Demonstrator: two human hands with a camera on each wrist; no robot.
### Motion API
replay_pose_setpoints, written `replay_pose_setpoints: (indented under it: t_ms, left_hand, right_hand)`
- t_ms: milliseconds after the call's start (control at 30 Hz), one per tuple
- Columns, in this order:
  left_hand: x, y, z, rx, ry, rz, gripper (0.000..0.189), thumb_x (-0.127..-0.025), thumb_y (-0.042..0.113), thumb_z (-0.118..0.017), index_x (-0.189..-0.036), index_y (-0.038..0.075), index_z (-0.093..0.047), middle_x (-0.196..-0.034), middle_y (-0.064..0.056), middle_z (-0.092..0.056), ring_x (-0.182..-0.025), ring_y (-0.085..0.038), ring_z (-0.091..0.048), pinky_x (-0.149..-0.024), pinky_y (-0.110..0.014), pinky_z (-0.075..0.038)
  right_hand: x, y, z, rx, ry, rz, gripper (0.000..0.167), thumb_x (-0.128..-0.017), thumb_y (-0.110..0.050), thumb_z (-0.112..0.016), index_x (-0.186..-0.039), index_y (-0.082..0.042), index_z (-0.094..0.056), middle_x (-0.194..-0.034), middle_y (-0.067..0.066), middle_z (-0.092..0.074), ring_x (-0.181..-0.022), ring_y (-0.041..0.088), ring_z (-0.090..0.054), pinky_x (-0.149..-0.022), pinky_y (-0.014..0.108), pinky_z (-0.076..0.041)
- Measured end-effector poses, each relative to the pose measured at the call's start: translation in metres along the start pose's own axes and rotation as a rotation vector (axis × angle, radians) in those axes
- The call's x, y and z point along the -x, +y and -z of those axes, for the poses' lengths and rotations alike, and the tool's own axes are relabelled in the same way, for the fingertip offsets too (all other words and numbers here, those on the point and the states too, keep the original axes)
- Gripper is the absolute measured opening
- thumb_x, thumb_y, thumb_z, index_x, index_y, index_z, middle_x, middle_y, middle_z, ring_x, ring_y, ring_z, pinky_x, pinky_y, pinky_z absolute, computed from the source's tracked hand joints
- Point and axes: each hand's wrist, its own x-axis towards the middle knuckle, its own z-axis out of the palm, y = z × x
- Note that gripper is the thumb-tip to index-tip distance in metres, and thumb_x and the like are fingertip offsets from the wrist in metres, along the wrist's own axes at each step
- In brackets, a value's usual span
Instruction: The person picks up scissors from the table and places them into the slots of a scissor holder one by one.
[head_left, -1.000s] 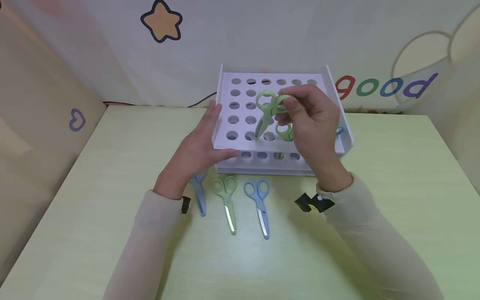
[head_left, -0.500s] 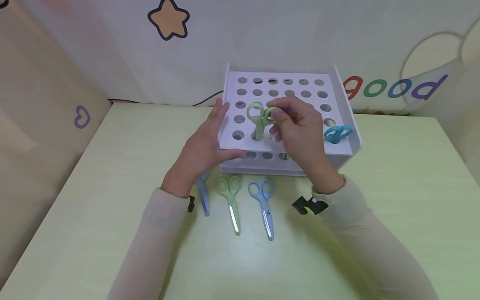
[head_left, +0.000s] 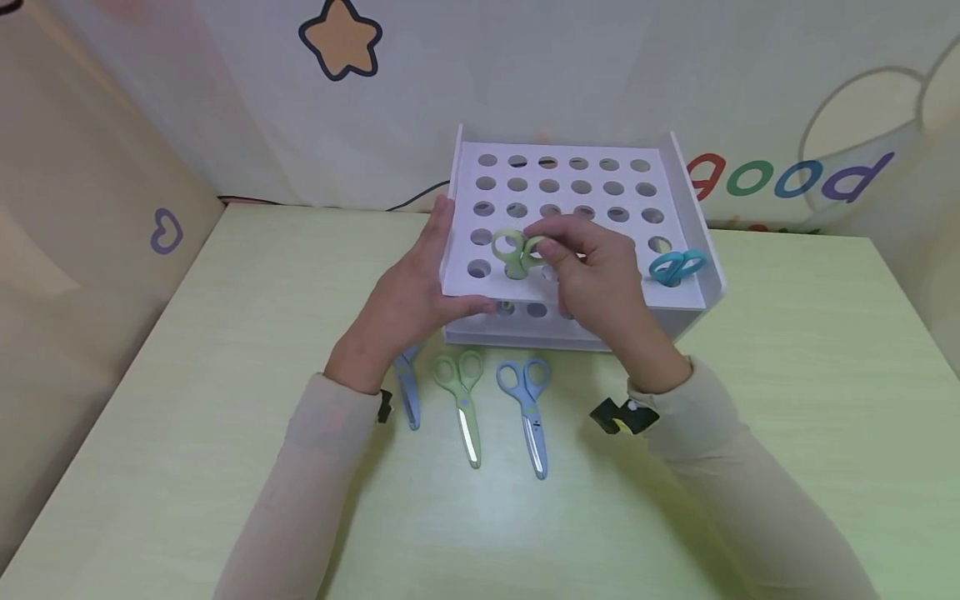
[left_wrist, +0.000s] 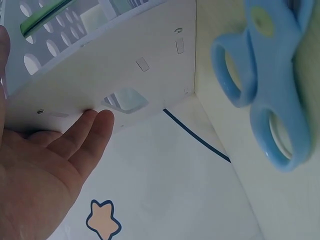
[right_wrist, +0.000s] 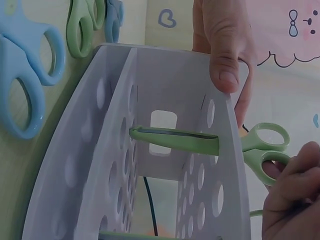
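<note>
A white two-layer rack (head_left: 697, 225) with rows of round holes stands on the table. My left hand (head_left: 408, 292) holds its left front corner, thumb over the front edge, fingers along the outer side wall. My right hand (head_left: 603, 271) pinches one handle loop of light green scissors (head_left: 517, 260) at a front-row hole. In the right wrist view their closed blades (right_wrist: 175, 140) pass through the upper panel, tip at a hole in the lower one. Another green pair (right_wrist: 160, 235) crosses the rack at that view's bottom edge; my right hand hides it in the head view.
Teal scissors (head_left: 678, 260) sit in a hole at the rack's front right. Before the rack lie blue scissors (head_left: 531, 421), green scissors (head_left: 467, 412) and another blue pair (head_left: 408, 392), partly hidden by my left wrist. A wall stands close behind, with a dark cable (head_left: 420, 196) at its foot.
The green scissors in my right hand have moved left and down into the front-row hole; only their handles now show above the panel. My left hand keeps its place on the rack.
</note>
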Motion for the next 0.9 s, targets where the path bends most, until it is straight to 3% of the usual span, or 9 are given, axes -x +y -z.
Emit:
replay_pose_setpoints:
  t_ms: [267, 533, 900]
  left_hand:
    - [0.0002, -0.0007, 0.0011, 0.002, -0.012, -0.01, 0.127, -0.078, 0.045, -0.087, -0.164, 0.024, 0.004, -0.169, 0.003, -0.004, -0.115, -0.022, -0.051, -0.089, -0.037, -0.048]
    - [-0.0002, 0.0004, 0.0016, -0.002, -0.017, 0.003, 0.127, -0.078, 0.045, -0.087, -0.164, 0.022, 0.004, -0.169, 0.003, -0.002, -0.106, -0.022, -0.052, -0.083, -0.035, -0.047]
    - [0.0013, -0.0007, 0.0018, 0.011, -0.016, 0.006, 0.126, -0.077, 0.044, -0.087, -0.164, 0.025, 0.002, -0.169, 0.005, 0.001, -0.113, -0.023, -0.053, -0.087, -0.037, -0.047]
  right_hand:
    - [0.0024, 0.0058, -0.0017, 0.027, -0.026, -0.002, 0.017, -0.1, -0.002, -0.061, -0.11, -0.005, -0.074, -0.099, 0.007, -0.073, -0.038, 0.023, -0.047, -0.042, 0.026, -0.033]
    - [0.0021, 0.0082, -0.0013, 0.038, -0.032, 0.002, 0.016, -0.1, -0.001, -0.06, -0.109, -0.004, -0.073, -0.098, 0.007, -0.073, -0.039, 0.023, -0.047, -0.042, 0.026, -0.034]
    - [0.0011, 0.0069, -0.003, 0.099, -0.071, -0.022, 0.017, -0.101, -0.002, -0.059, -0.109, -0.006, -0.073, -0.098, 0.006, -0.072, -0.043, 0.025, -0.051, -0.045, 0.029, -0.035]
